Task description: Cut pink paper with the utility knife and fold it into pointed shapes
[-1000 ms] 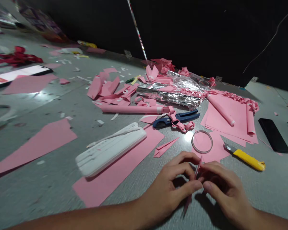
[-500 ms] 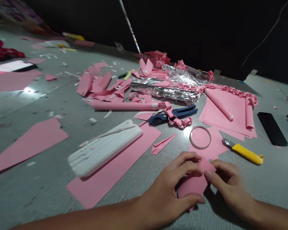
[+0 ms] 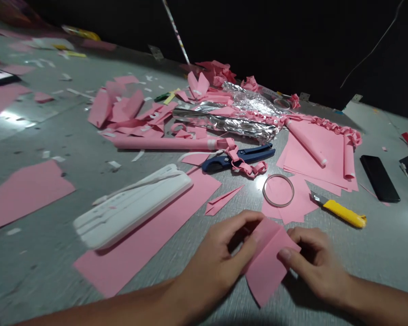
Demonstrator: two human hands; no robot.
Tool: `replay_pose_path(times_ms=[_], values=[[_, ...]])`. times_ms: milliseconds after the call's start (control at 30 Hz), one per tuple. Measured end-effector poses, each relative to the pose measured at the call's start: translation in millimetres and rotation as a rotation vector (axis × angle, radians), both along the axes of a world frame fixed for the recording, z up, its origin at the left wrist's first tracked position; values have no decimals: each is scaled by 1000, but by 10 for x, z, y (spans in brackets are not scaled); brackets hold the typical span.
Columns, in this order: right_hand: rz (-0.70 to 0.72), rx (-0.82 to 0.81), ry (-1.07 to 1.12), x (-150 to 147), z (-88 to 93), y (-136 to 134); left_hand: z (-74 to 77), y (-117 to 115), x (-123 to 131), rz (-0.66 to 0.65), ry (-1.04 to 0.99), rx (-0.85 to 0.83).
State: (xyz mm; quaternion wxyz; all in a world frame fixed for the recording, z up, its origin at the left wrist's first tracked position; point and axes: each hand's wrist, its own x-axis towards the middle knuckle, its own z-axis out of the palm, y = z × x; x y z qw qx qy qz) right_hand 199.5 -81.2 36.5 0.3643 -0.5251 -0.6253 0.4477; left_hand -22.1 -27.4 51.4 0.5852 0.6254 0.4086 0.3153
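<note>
A small piece of pink paper (image 3: 271,265) with a crease along it is held up between my two hands. On its left side my left hand (image 3: 224,253) pinches the edge, thumb in front and fingers behind. My right hand (image 3: 314,260) grips the opposite edge between thumb and curled fingers. Just beyond the hands lie a ring-shaped roll of tape (image 3: 264,194) on pink scraps and a narrow folded pink paper (image 3: 224,200). A yellow utility knife (image 3: 345,213) with its blade out rests beyond my right hand.
A white power strip (image 3: 132,210) lies on a pink sheet (image 3: 115,276). Farther off are blue-handled pliers (image 3: 238,157), a paper chain (image 3: 250,169), a rolled pink tube (image 3: 163,143), crumpled foil (image 3: 255,122) and stacked pink sheets (image 3: 326,174). A black phone (image 3: 380,179) lies at the right.
The pink paper has been opened out along its crease. My left thumb has moved up onto its left edge, while my right hand keeps its hold. The view has shifted slightly.
</note>
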Motion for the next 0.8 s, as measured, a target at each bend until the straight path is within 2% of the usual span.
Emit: replay_pose_path(times_ms=[100,167,200,267,333,400,567,800], values=[[-53,119,-26,-19,-41,-3,53,78,6,22,133,24],[-110,320,-137,-32,-72,0,58,127,2,22,179,19],[-93,441,-222,-35,-85,2,51,147,-2,15,198,28],[49,649,-395,-33,-100,8,19,171,-19,-21,272,118],[226,755,-520,-25,-102,14,-27,173,-52,-45,368,255],[332,780,-582,-18,-101,19,-75,162,-103,-55,436,362],[419,722,-624,-19,-133,14,-177,199,-259,-89,504,513],[418,713,-629,-73,-147,-18,-271,196,-373,-120,530,708]])
